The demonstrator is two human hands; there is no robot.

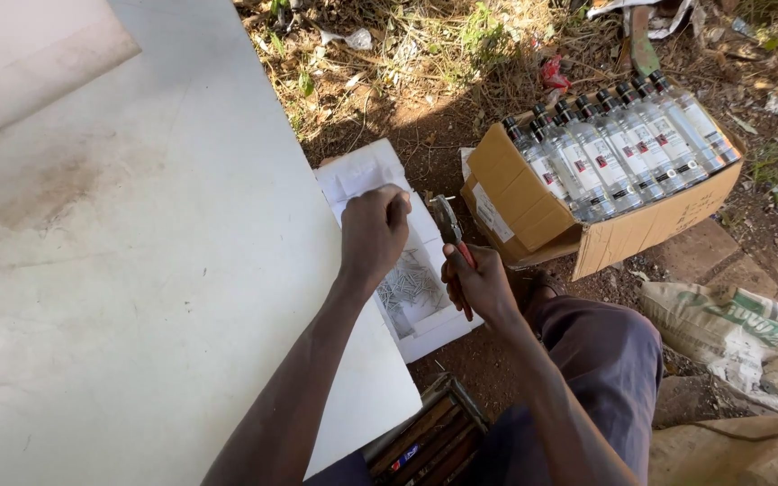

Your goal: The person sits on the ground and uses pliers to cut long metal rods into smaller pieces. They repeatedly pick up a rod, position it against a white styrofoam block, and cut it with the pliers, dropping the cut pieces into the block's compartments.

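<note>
Dark trousers over the person's knee fill the bottom right, and beside them a slatted wooden crate [429,436] is cut off by the lower edge; what it holds is hard to make out. Both forearms reach up from there. Of the two hands, the left hand [374,232] is closed in a fist, fingertips pinched together over the upper part of a white box [362,171]; whether it grips anything cannot be told. The right hand [479,283] is clamped on the red handles of pliers [450,229], whose metal head points up just beside the left hand. The box lies partly on the ground against the edge of a large white board [137,270], directly under and between the hands, with a pile of small nails [410,290] inside. Further right, an open cardboard carton [533,211] holds rows of clear bottles [619,148] with dark caps. A printed sack [731,328] lies on the ground near it.
</note>
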